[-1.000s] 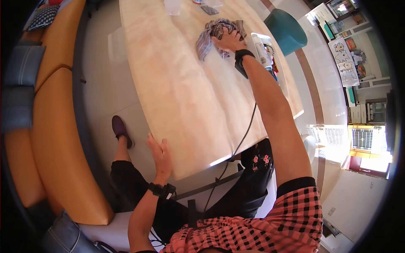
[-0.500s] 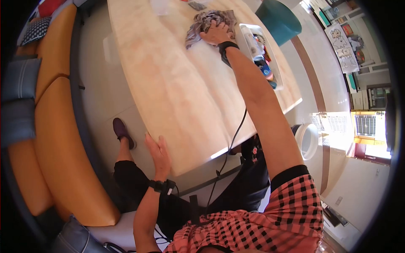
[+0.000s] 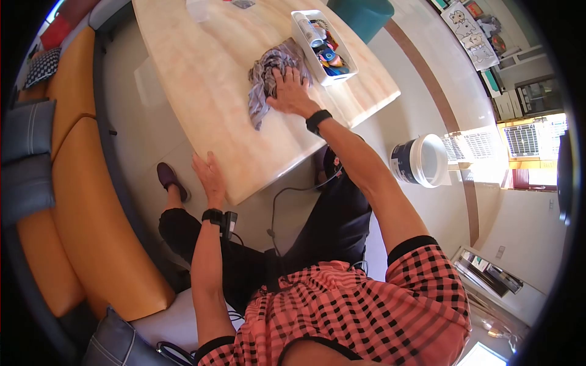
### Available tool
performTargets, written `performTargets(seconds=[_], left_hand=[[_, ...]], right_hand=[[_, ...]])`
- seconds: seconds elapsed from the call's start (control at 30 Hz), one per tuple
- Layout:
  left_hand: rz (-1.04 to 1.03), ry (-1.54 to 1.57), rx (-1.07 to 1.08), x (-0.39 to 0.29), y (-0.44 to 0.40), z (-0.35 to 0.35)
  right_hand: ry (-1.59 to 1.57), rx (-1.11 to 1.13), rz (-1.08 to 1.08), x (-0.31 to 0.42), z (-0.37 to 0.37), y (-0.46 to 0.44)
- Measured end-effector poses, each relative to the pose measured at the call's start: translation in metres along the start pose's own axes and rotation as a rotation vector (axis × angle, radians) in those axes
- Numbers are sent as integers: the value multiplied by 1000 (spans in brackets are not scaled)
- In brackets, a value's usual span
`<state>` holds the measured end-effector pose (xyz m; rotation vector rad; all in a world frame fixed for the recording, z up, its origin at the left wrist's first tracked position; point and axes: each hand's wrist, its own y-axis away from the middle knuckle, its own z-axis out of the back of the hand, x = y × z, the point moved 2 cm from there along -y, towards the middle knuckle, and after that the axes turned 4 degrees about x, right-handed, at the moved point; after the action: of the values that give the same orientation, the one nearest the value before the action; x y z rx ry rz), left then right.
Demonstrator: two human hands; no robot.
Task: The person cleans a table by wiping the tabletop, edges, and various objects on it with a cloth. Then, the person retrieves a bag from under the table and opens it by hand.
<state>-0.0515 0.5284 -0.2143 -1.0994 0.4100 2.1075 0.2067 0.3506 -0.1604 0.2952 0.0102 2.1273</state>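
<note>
A crumpled grey-brown patterned cloth [image 3: 264, 79] lies on the pale marbled table [image 3: 207, 91]. My right hand [image 3: 291, 93] rests on top of the cloth, pressing it to the surface with the fingers spread. Just beyond that hand stands a white basket [image 3: 337, 78] that holds a bottle [image 3: 309, 32] and several small colourful items. At the table's near left edge is my left hand [image 3: 210, 175], its fingers apart and nothing in it. Both wrists wear black bands.
An orange sofa [image 3: 104, 226] with grey cushions runs along the left. Right of the table a white bucket [image 3: 427, 161] stands on the floor, and a teal bin [image 3: 366, 15] is behind the basket. A black cable hangs near my lap.
My right hand and the cloth under it have moved nearer to me over the table. The view has shifted, and more of the basket and bucket shows. My left hand stays at the edge.
</note>
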Motion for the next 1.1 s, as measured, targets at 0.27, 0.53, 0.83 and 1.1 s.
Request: performTargets(seconds=[0.27,0.53,0.83,1.1], left_hand=[[14,39,4,-1,-2,0],[-73,-109,20,-12,-3,9],[116,-40,-15,-15,-11,8],[71,-12,-90,-15,-14,-8]], right_hand=[[-5,5,53,25,4,119],[44,12,120,54,1,168],[124,-7,150,55,-4,165],[160,133,147,87,-1,160]])
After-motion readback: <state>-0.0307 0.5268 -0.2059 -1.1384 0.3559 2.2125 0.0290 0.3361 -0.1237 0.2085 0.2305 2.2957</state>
